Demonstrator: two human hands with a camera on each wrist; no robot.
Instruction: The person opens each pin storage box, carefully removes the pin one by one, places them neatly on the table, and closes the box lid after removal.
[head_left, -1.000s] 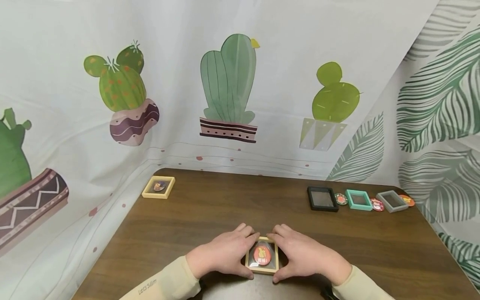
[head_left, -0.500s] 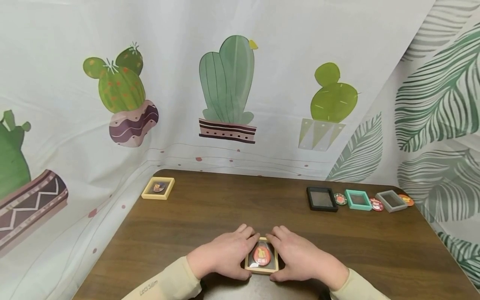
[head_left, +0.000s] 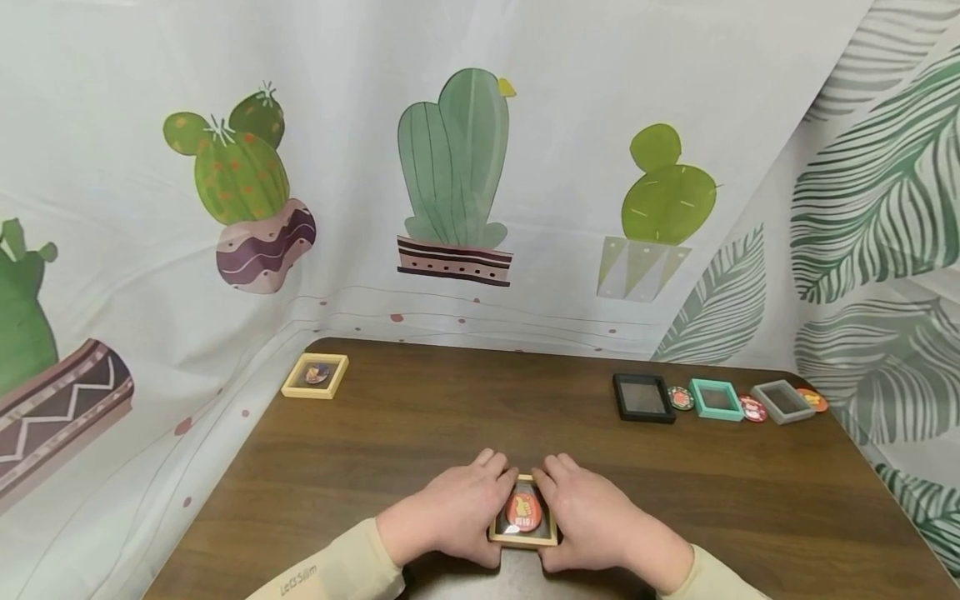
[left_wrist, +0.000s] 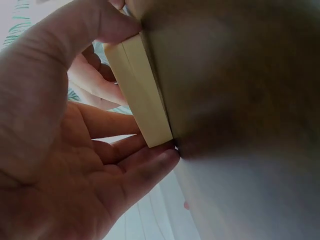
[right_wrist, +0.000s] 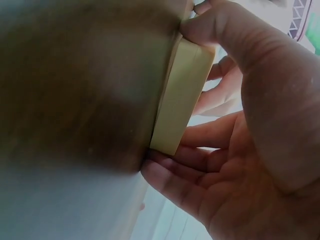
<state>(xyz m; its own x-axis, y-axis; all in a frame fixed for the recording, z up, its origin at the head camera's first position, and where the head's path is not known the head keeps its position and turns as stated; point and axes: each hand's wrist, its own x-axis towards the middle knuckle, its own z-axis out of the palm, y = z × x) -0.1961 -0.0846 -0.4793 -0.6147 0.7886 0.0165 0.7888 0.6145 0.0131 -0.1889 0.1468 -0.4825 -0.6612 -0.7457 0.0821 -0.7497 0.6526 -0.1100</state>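
Observation:
A pale yellow display frame (head_left: 517, 542) with a clear window lies on the table at the near middle. Behind its window sits a round red badge (head_left: 523, 512) with a yellow figure and white lettering. My left hand (head_left: 467, 510) grips the frame's left side, thumb at the near corner and fingers at the far one. On the opposite side my right hand (head_left: 588, 512) holds it the same way. Both wrist views show the frame's side wall (left_wrist: 141, 90) between thumb and fingers, standing against the brown tabletop. Parts of its left and right edges are covered by the hands.
A second yellow frame (head_left: 292, 390) with a badge inside lies at the far left. Along the far right stand a black frame (head_left: 621, 400), a teal frame (head_left: 699, 402) and a grey frame (head_left: 765, 402), with round badges beside them. A cactus-print cloth (head_left: 555, 183) hangs behind the table.
Both thumbs have drawn inward onto the frame's near corners, and the hands sit slightly closer together. The frame has stayed almost in place.

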